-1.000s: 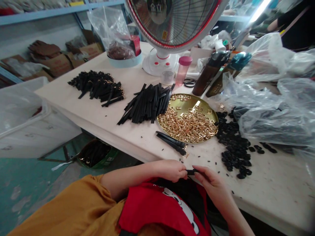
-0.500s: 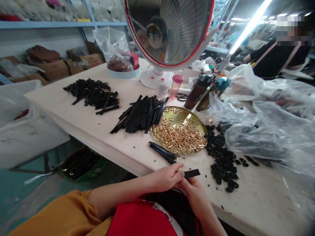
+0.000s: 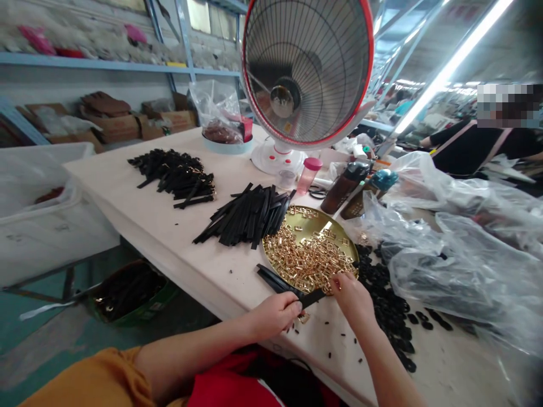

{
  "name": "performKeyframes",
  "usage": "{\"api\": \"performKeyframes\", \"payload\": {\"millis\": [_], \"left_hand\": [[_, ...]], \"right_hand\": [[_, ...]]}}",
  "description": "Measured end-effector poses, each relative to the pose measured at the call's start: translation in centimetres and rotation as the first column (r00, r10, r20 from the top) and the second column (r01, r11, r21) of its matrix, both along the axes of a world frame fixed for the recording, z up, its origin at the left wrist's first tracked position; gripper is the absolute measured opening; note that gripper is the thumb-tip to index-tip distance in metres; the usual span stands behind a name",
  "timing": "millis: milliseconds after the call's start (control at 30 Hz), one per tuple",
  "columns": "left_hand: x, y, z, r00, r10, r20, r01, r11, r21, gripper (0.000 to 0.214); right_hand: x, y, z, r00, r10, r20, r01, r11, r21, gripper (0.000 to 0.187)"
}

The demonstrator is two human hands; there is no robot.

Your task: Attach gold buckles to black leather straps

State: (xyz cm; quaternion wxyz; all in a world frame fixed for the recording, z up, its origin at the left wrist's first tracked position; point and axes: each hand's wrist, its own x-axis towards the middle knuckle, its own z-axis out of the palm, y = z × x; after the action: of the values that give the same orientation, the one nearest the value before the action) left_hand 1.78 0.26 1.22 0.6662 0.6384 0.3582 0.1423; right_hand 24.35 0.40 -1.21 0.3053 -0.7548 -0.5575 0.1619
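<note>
My left hand [image 3: 275, 314] is closed, pinching one end of a short black strap [image 3: 313, 297] at the table's near edge. My right hand [image 3: 352, 296] reaches over the near rim of a round gold tray [image 3: 304, 223], its fingertips bent down into the heap of small gold buckles [image 3: 309, 260]. Whether those fingers hold a buckle is hidden. Two or three more black straps [image 3: 275, 280] lie just left of the tray. A pile of loose black straps [image 3: 250, 215] lies beyond them, and another pile with gold ends [image 3: 178, 177] further left.
Small black oval pieces [image 3: 388, 299] spread right of the tray beside crumpled clear plastic bags [image 3: 462, 249]. A red-rimmed fan heater [image 3: 307, 68], pink cup [image 3: 309, 175] and bottles [image 3: 344, 186] stand behind. A green bin [image 3: 127, 291] sits on the floor left. A person in black sits far right.
The view tilted up. My right hand let go of the strap and reached forward to the buckle tray; my left hand carried the strap forward over the table edge.
</note>
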Motion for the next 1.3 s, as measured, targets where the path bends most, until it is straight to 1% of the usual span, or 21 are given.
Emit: {"api": "performKeyframes", "payload": {"millis": [33, 100, 167, 200, 267, 300, 333, 400, 433, 500, 567, 633, 700, 767, 867, 933, 1033, 1133, 1200, 1233, 1300], "left_hand": [[0.0, 0.2, 0.0, 1.000, 0.022, 0.014, -0.022, 1.000, -0.014, 0.027], [0.1, 0.4, 0.1, 0.997, 0.067, 0.048, -0.064, 0.996, -0.058, 0.026], [0.4, 0.6, 0.4, 0.989, 0.105, 0.102, -0.093, 0.989, -0.118, 0.027], [0.6, 0.5, 0.6, 0.984, 0.118, 0.134, -0.098, 0.985, -0.145, 0.027], [0.8, 0.3, 1.1, 0.974, 0.118, 0.193, -0.084, 0.981, -0.177, 0.029], [0.8, 0.1, 1.4, 0.972, 0.106, 0.210, -0.067, 0.981, -0.182, 0.029], [0.8, -0.1, 1.6, 0.973, 0.088, 0.212, -0.049, 0.982, -0.180, 0.029], [0.7, -0.5, 1.9, 0.982, 0.044, 0.185, -0.017, 0.989, -0.145, 0.027], [0.6, -0.7, 2.0, 0.987, 0.029, 0.161, -0.013, 0.995, -0.101, 0.026], [0.4, -0.9, 2.0, 0.995, 0.004, 0.099, -0.008, 0.999, 0.038, 0.024], [0.2, -1.1, 2.0, 1.000, -0.013, 0.019, 0.009, 0.981, 0.195, 0.023], [-0.1, -1.1, 1.9, 0.997, -0.006, -0.072, 0.028, 0.952, 0.305, 0.025], [-0.6, -1.2, 1.9, 0.991, 0.000, -0.136, 0.049, 0.932, 0.360, 0.030], [-1.3, -1.5, 1.8, 0.983, -0.023, -0.180, 0.090, 0.923, 0.375, 0.032], [-2.1, -2.0, 1.5, 0.963, -0.089, -0.256, 0.176, 0.923, 0.342, 0.031], [-2.4, -2.4, 1.2, 0.947, -0.106, -0.303, 0.207, 0.924, 0.322, 0.030], [-2.4, -2.5, 1.0, 0.929, -0.107, -0.355, 0.244, 0.898, 0.366, 0.031], [-2.3, -2.2, 1.2, 0.898, -0.123, -0.422, 0.323, 0.835, 0.445, 0.031], [-2.3, -2.0, 1.3, 0.887, -0.139, -0.440, 0.359, 0.807, 0.469, 0.031], [-2.3, -2.0, 1.4, 0.892, -0.149, -0.426, 0.360, 0.805, 0.473, 0.031], [-2.1, -2.1, 1.4, 0.922, -0.163, -0.352, 0.321, 0.828, 0.459, 0.033]], "right_hand": [[-0.3, -0.5, 0.4, 1.000, 0.005, -0.014, -0.005, 1.000, 0.004, 0.012], [-1.4, -1.9, 1.4, 0.998, 0.024, -0.064, -0.024, 1.000, -0.001, 0.016], [-3.0, -3.7, 2.5, 0.973, 0.047, -0.227, -0.055, 0.998, -0.025, 0.024], [-3.9, -4.6, 3.0, 0.925, 0.050, -0.376, -0.070, 0.997, -0.040, 0.026], [-5.6, -6.3, 3.8, 0.785, 0.024, -0.619, -0.079, 0.995, -0.062, 0.030], [-6.3, -7.0, 4.0, 0.722, 0.009, -0.692, -0.083, 0.994, -0.073, 0.031], [-6.9, -7.6, 4.1, 0.686, 0.003, -0.727, -0.089, 0.993, -0.080, 0.032], [-7.8, -8.4, 3.8, 0.656, 0.018, -0.755, -0.112, 0.991, -0.074, 0.031], [-8.1, -8.7, 3.5, 0.641, 0.026, -0.767, -0.116, 0.991, -0.064, 0.030], [-8.6, -9.1, 2.7, 0.586, 0.007, -0.810, -0.088, 0.995, -0.055, 0.028], [-9.0, -9.4, 2.1, 0.480, -0.068, -0.875, -0.024, 0.996, -0.090, 0.028], [-9.3, -9.6, 1.8, 0.312, -0.148, -0.938, 0.035, 0.989, -0.145, 0.030], [-9.4, -9.6, 1.8, 0.129, -0.187, -0.974, 0.080, 0.981, -0.178, 0.033], [-9.2, -9.6, 1.8, -0.002, -0.195, -0.981, 0.162, 0.968, -0.193, 0.033], [-8.9, -9.4, 1.6, -0.127, -0.197, -0.972, 0.283, 0.932, -0.225, 0.030], [-8.8, -9.3, 1.4, -0.195, -0.191, -0.962, 0.292, 0.925, -0.243, 0.032], [-9.0, -9.5, 1.5, -0.246, -0.189, -0.951, 0.238, 0.939, -0.248, 0.032], [-9.6, -9.8, 1.7, -0.256, -0.217, -0.942, 0.173, 0.949, -0.265, 0.032], [-10.2, -9.9, 1.8, -0.230, -0.227, -0.946, 0.159, 0.951, -0.267, 0.030], [-10.5, -9.9, 1.7, -0.202, -0.224, -0.953, 0.162, 0.952, -0.258, 0.029], [-11.4, -10.0, 1.4, -0.110, -0.208, -0.972, 0.178, 0.958, -0.225, 0.025]]}}
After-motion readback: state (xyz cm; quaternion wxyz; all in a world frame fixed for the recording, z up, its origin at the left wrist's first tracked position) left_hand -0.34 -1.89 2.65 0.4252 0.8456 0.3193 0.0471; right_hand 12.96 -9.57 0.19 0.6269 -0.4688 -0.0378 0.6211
